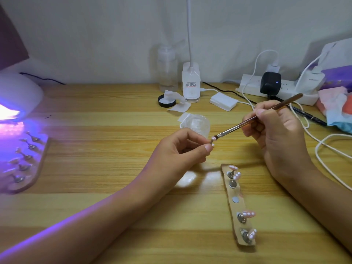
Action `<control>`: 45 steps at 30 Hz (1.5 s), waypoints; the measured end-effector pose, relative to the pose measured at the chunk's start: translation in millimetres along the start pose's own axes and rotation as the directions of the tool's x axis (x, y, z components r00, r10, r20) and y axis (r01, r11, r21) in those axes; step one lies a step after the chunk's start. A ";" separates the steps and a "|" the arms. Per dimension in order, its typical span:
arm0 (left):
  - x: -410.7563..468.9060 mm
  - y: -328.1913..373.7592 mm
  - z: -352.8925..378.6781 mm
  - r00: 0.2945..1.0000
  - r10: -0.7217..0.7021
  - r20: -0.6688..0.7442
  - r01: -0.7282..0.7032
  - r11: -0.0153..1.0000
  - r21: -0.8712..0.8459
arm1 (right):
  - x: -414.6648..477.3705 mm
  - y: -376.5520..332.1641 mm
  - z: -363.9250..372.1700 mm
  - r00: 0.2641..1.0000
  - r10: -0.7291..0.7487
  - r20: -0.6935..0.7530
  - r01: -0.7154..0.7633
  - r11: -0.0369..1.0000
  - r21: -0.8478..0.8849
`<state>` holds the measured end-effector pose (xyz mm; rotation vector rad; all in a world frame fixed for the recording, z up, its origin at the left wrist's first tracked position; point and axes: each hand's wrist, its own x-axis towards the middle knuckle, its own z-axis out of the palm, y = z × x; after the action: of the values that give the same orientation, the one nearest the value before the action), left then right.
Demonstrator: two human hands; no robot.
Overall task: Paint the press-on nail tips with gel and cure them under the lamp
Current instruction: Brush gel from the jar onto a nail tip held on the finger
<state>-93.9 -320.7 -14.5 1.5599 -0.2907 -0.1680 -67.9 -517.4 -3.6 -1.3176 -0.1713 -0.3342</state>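
Now the right hand (276,130), clamped on the brush (253,119), is slanting its bristles down-left onto the nail tip (213,139) (pinched in the left hand (182,149))

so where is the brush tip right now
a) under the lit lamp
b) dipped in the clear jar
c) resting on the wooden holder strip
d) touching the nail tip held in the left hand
d: the thin brown-handled brush in the right hand meets the small pink nail tip pinched on its stand by the left hand, just in front of the clear glass jar, not in it.
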 end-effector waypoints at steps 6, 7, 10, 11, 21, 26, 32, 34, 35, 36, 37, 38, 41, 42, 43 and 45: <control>0.6 -0.1 0.1 0.999 -0.029 -0.019 0.029 0.999 -0.016 | -1.0 -3.8 -0.3 0.999 -0.002 0.046 -0.002 0.996 0.087; 0.6 -0.2 0.1 0.999 -0.033 -0.023 0.032 0.999 -0.021 | -1.6 -3.3 0.3 0.998 -0.002 0.068 -0.003 0.997 0.080; 0.5 -0.9 0.0 0.998 -0.049 -0.026 0.047 0.998 -0.041 | -1.9 -1.3 0.1 0.997 -0.033 0.067 0.033 0.999 0.006; 0.2 -0.9 -0.2 0.998 -0.052 -0.022 0.051 0.997 -0.053 | -1.3 -0.9 -0.6 0.997 -0.049 0.052 0.050 0.999 -0.018; -20.7 12.6 12.2 0.977 0.213 -0.011 -0.213 0.977 0.026 | 5.6 3.0 -7.2 0.996 -0.030 -0.089 0.035 0.998 0.056; -30.1 15.1 20.4 0.916 0.383 0.118 -0.401 0.887 0.230 | 9.2 4.5 -9.3 0.990 0.025 -0.140 -0.010 0.995 0.104; -27.8 4.5 21.2 0.917 0.293 0.269 -0.395 0.749 0.532 | 8.7 6.0 -9.0 0.994 0.031 -0.104 -0.020 0.995 0.101; -26.5 2.8 20.0 0.930 0.254 0.267 -0.365 0.738 0.568 | 8.2 5.8 -8.7 0.995 0.033 -0.093 -0.024 0.994 0.103; -26.1 1.9 18.2 0.932 0.247 0.266 -0.360 0.733 0.577 | 8.0 5.3 -8.9 0.995 0.034 -0.092 -0.024 0.994 0.103; -26.1 1.5 15.9 0.928 0.256 0.272 -0.371 0.721 0.585 | 8.0 4.8 -8.9 0.995 0.032 -0.093 -0.023 0.994 0.104; -26.4 1.9 13.4 0.916 0.280 0.288 -0.401 0.695 0.597 | 8.1 4.3 -8.9 0.995 0.031 -0.097 -0.021 0.994 0.106; -26.8 3.3 11.2 0.894 0.314 0.319 -0.448 0.651 0.613 | 8.4 4.0 -9.0 0.994 0.032 -0.101 -0.021 0.994 0.108; -28.8 7.2 10.1 0.786 0.404 0.469 -0.617 0.460 0.638 | 8.3 4.6 -9.0 0.994 0.033 -0.105 -0.022 0.994 0.105; -29.3 6.7 10.5 0.749 0.425 0.508 -0.659 0.409 0.631 | 8.1 5.0 -8.9 0.994 0.033 -0.100 -0.023 0.995 0.099; -29.5 6.1 11.0 0.724 0.438 0.533 -0.686 0.379 0.621 | 7.6 5.0 -8.7 0.995 0.031 -0.094 -0.022 0.996 0.092; -29.3 5.2 12.4 0.704 0.436 0.561 -0.707 0.358 0.609 | 6.5 4.7 -7.8 0.997 0.023 -0.073 -0.018 0.997 0.071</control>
<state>-125.8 -324.1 -11.7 2.2148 -1.3338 0.3683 -60.7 -524.9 -7.8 -1.2346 -0.1068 -0.3558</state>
